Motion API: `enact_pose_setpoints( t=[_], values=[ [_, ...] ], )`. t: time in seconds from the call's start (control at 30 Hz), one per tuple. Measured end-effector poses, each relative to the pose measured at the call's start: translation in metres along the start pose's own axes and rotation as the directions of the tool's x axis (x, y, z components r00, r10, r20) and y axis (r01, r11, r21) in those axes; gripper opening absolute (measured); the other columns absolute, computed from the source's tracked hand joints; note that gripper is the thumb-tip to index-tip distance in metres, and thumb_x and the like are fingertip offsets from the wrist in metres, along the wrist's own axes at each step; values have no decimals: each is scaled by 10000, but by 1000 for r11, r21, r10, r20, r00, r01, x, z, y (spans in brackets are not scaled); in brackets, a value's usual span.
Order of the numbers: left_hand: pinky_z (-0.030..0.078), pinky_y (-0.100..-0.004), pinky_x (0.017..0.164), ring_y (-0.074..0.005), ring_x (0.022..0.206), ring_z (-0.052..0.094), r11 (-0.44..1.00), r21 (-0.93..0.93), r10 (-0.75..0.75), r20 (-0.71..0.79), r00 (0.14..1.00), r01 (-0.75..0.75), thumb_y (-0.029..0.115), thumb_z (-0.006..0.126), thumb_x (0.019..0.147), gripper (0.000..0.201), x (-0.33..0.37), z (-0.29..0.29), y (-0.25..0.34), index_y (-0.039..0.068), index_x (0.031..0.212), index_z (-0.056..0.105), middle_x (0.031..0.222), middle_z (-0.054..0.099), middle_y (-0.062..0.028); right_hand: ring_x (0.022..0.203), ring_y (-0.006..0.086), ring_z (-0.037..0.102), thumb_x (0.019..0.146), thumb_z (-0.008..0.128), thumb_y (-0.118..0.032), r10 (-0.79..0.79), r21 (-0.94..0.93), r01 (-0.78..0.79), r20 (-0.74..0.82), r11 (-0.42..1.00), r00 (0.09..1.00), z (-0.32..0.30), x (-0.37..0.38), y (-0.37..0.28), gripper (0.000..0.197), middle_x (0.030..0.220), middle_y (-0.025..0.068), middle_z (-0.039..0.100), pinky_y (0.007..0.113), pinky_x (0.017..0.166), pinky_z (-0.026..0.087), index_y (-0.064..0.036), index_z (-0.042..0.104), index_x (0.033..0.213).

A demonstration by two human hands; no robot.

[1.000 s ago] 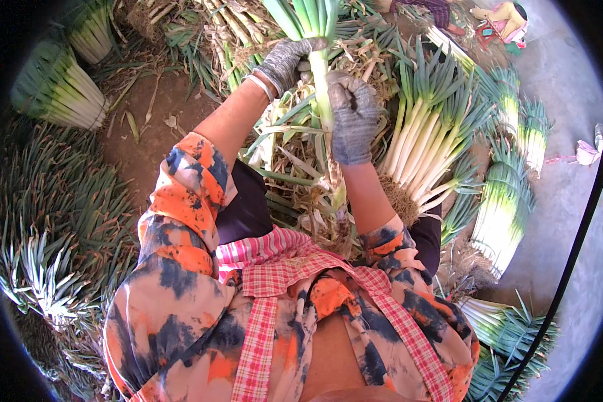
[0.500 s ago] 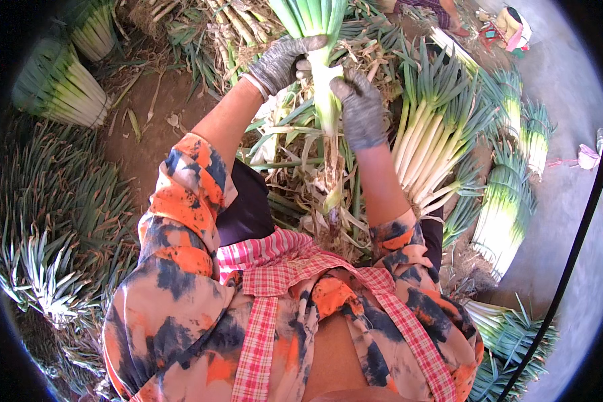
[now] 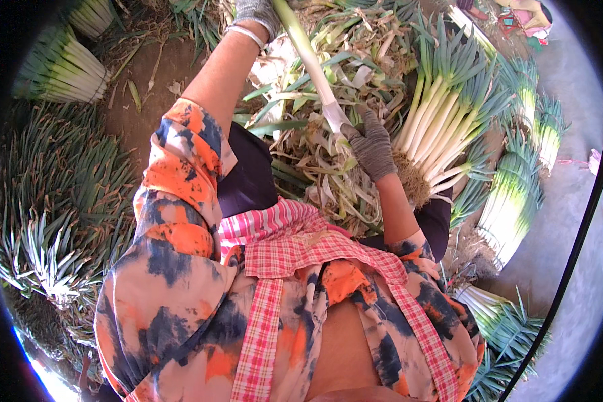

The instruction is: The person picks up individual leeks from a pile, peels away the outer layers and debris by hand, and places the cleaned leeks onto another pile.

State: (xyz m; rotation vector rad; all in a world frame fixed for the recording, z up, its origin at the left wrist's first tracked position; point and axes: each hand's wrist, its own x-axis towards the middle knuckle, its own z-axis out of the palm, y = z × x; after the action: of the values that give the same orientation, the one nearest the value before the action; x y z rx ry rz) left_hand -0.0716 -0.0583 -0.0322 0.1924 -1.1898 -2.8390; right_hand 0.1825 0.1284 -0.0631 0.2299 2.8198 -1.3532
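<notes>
A single large green onion (image 3: 306, 53) slants across the upper middle, its pale lower end toward me. My left hand (image 3: 258, 15), in a grey knitted glove, is closed around its upper part; the picture's top edge cuts off some of the fingers and the leaves. At the lower end my right hand (image 3: 374, 149), gloved alike, has its fingers closed on the white, loose-skinned tip (image 3: 335, 117). Below both hands lies a heap of stripped leaves and dry skins (image 3: 328, 161).
Right of the heap lies a pile of untrimmed green onions (image 3: 435, 127) with roots. Farther right, tied bundles (image 3: 512, 194) rest on grey floor (image 3: 563, 221). More bundles (image 3: 63, 70) stand at upper left, above a broad mass of green leaves (image 3: 60, 181). A dark cable (image 3: 576, 268) crosses the right side.
My left hand has moved up and left along the onion, which now slants. My right hand has shifted lower, to the pale end. The brown outer layer hanging from the stalk no longer shows there.
</notes>
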Motion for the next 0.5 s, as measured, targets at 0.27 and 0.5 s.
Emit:
enact_pose_setpoints(
  t=[0.27, 0.5],
  values=[
    [401, -310, 391, -167, 441, 483, 988, -5, 152, -52, 987, -152, 231, 644, 783, 186, 8, -12, 41, 114, 880, 537, 583, 514, -15, 754, 370, 582, 844, 505, -259, 204, -676, 88, 341, 732, 918, 27, -99, 140, 234, 777, 205, 600, 440, 671, 455, -46, 598, 875],
    [400, -331, 392, -190, 436, 486, 988, 138, 68, 9, 998, -68, 199, 607, 798, 153, 19, -31, 17, 78, 869, 545, 605, 523, -40, 934, 336, 580, 838, 449, -306, 422, -728, 37, 437, 684, 794, 32, -146, 184, 342, 987, 173, 611, 429, 813, 450, -88, 586, 1064]
  ],
)
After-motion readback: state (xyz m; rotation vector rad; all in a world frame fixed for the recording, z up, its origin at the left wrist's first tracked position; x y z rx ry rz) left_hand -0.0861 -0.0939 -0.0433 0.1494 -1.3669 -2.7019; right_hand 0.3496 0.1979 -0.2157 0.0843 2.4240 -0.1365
